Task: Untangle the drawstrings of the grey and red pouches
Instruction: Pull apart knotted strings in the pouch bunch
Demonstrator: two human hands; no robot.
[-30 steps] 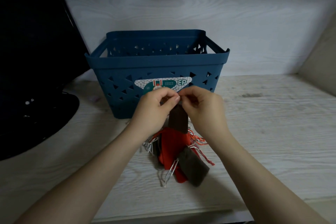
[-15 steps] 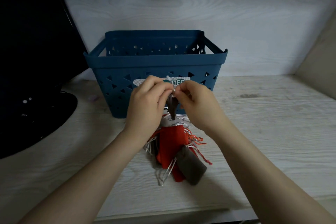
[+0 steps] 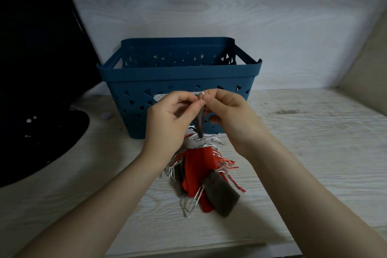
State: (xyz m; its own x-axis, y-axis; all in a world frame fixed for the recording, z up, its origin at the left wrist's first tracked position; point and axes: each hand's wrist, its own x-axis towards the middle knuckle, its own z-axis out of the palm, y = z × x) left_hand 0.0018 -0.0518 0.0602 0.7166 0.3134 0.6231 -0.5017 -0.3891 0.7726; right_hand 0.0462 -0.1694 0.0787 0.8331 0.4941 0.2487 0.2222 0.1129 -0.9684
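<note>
Nearest to you, a bundle of pouches is lying on the pale wooden bench (image 3: 314,153). A grey pouch (image 3: 222,196) is resting at the near right side of it, and a red pouch (image 3: 199,165) is lying just beside it, partly under it. White drawstrings (image 3: 191,205) and red drawstrings (image 3: 230,165) are spreading out around the pouches in a tangle.

Above the bundle you are holding both hands close together. Your left hand (image 3: 169,121) is pinching a white string between the thumb and the fingers, and your right hand (image 3: 228,115) is pinching the same knot from the other side. A second grey pouch (image 3: 200,123) is hanging from this point, narrow and upright, with its lower end reaching down into the strings of the bundle.

Behind your hands a blue basket (image 3: 180,73) is standing on the bench, with triangle holes in its walls. At the far left, a dark object (image 3: 41,69) is partly showing; what it is I cannot tell.
</note>
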